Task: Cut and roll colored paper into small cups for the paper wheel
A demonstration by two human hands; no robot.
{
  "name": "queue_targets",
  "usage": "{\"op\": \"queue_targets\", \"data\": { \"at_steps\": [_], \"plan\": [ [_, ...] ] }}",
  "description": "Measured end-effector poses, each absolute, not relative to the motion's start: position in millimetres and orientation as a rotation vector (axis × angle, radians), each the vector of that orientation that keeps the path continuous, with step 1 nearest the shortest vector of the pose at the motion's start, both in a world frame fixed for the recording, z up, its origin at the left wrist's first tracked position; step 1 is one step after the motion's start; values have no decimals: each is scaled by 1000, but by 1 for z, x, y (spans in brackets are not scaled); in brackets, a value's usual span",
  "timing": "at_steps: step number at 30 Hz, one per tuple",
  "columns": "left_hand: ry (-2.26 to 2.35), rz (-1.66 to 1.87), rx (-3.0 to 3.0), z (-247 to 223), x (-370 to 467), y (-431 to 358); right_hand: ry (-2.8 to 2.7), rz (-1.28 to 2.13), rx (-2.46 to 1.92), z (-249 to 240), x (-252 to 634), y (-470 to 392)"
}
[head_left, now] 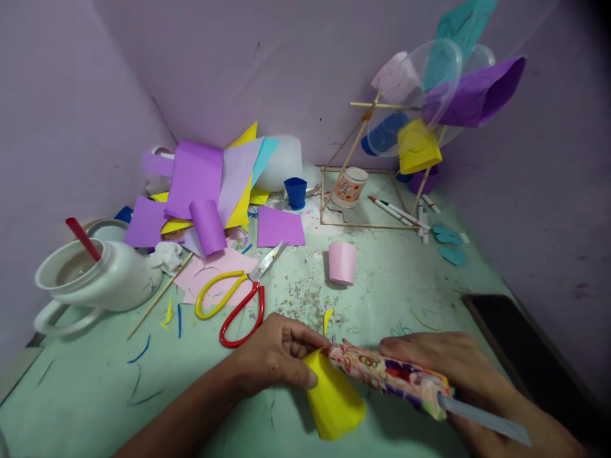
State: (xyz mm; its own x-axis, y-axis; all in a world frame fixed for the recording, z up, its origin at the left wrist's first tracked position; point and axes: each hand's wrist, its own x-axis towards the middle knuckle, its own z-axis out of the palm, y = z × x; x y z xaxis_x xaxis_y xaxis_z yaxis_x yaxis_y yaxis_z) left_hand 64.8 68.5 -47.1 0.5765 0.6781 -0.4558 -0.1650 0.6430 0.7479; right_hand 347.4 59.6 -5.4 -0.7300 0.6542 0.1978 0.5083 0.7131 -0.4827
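My left hand (281, 353) pinches the upper edge of a yellow paper piece (334, 401) between thumb and fingers, low in the middle. My right hand (443, 369) is wrapped round a colourfully covered glue gun (386, 375) with a clear glue stick (484, 418) out of its back end. The gun's tip touches or nearly touches the top edge of the yellow piece beside my left fingertips. A pink paper cup (342, 263) stands beyond my hands. Scissors (252, 277) with yellow and red handles lie beyond my left hand, blades apart.
At the left are a white jug (112, 280) and a thin stick (160, 297). Purple sheets (195, 178) lie behind, near a blue paper cup (296, 193). A stick frame (353, 149) holding coloured cups rises at the back right; a dark phone-like object (506, 331) lies right.
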Motion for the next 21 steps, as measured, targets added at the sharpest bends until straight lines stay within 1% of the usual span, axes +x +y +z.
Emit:
{"op": "queue_targets", "data": {
  "at_steps": [6, 8, 11, 13, 17, 19, 21],
  "plan": [
    [794, 546, 677, -44, 64, 70, -2457, 542, -941, 1, 347, 61],
    [805, 549, 665, -45, 63, 70, -2331, 556, -1038, 0, 350, 60],
    [821, 581, 690, -47, 60, 71, -1994, 737, -1326, -8, 352, 61],
    [828, 614, 716, -46, 58, 72, -1653, 906, -1500, -14, 351, 67],
    [811, 682, 698, -43, 57, 74, -1057, 1107, -1618, -29, 346, 89],
    [811, 719, 677, -39, 58, 75, -1005, 1115, -1669, -37, 349, 102],
    [812, 756, 654, -35, 59, 75, -1116, 1064, -1735, -44, 357, 110]
  ]
}}
